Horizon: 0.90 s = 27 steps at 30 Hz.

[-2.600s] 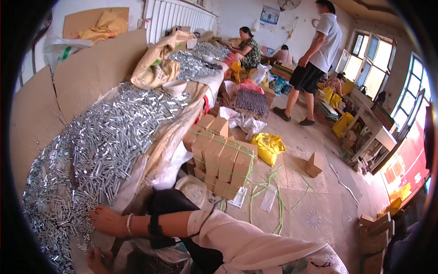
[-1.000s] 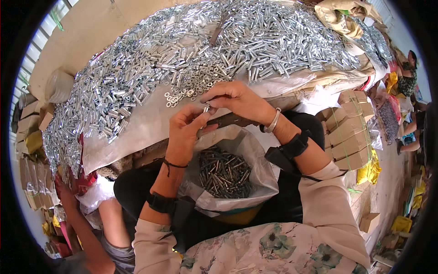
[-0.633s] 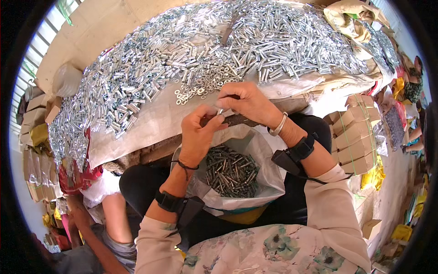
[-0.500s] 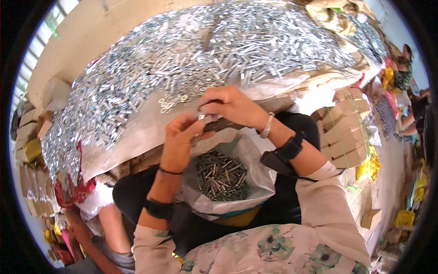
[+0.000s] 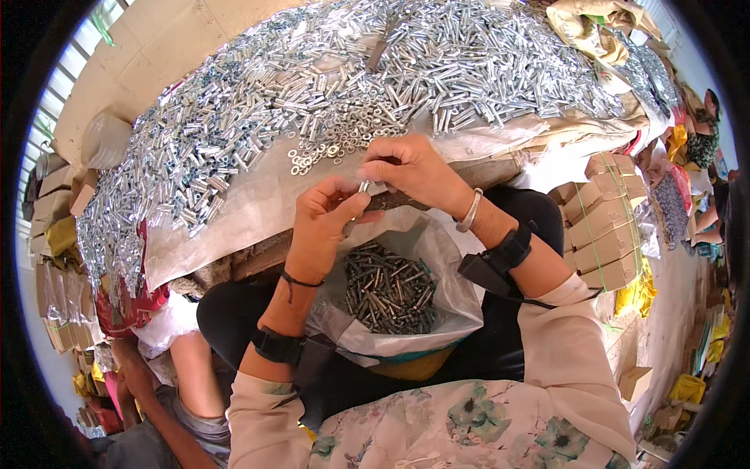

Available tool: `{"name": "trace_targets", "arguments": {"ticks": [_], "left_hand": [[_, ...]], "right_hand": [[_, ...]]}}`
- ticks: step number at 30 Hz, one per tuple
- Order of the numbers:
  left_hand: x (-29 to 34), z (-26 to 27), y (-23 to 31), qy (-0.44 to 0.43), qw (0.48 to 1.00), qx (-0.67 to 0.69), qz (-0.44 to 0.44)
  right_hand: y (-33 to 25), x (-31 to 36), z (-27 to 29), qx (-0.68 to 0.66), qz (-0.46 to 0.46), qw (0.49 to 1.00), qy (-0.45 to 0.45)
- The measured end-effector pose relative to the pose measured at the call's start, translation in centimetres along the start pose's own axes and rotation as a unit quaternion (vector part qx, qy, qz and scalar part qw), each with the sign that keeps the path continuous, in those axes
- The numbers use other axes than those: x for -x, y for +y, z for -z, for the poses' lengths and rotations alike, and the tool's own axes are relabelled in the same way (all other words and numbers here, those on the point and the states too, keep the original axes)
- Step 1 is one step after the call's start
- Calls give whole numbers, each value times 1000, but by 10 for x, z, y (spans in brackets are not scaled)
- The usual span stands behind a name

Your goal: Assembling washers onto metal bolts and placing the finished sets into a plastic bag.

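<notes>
My left hand (image 5: 322,223) pinches a small shiny metal sleeve (image 5: 364,187) between thumb and fingertips, above the near edge of the table. Close against it is my right hand (image 5: 410,170), its thumb and fingers pressed together; whatever they grip is hidden. Below both hands, an open white plastic sack (image 5: 457,301) rests in my lap. Inside lie many dark, thin metal bolts (image 5: 387,289). Just beyond my hands sits a pile of flat washers (image 5: 332,148) on the cloth. A broad heap of silvery metal sleeves (image 5: 273,102) covers the table behind them.
Pale sheeting (image 5: 211,242) hangs over the table's near edge. Strapped cardboard boxes (image 5: 601,223) are stacked at right, beside a yellow bag (image 5: 637,289). Another person's arm and leg (image 5: 195,375) show at lower left. More people (image 5: 707,125) are at the far right.
The whole view has shifted a little. Both hands stay close together in front of the washers, with the metal sleeve still at the left fingertips.
</notes>
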State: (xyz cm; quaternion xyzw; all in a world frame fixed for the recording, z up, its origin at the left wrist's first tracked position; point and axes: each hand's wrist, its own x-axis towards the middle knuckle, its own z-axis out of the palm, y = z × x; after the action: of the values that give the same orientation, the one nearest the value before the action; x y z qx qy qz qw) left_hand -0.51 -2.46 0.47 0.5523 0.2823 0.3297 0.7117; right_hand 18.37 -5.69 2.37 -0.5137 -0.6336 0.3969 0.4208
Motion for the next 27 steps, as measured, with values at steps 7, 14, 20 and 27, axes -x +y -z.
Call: {"name": "trace_targets", "arguments": {"ticks": [7,14,20,27], "left_hand": [[-9,6,1,-10,827,-352,-438],[-6,7,2,78,994,73,-3],[-8,-2,-2,48,996,67,-20],[-4,-1,4,104,988,103,39]], "right_hand": [[-56,46,-71,175,361,916,17],[-23,25,-26,314,331,880,133],[24,2,26,4,9,975,222],[-60,53,-84,156,426,891,32]]}}
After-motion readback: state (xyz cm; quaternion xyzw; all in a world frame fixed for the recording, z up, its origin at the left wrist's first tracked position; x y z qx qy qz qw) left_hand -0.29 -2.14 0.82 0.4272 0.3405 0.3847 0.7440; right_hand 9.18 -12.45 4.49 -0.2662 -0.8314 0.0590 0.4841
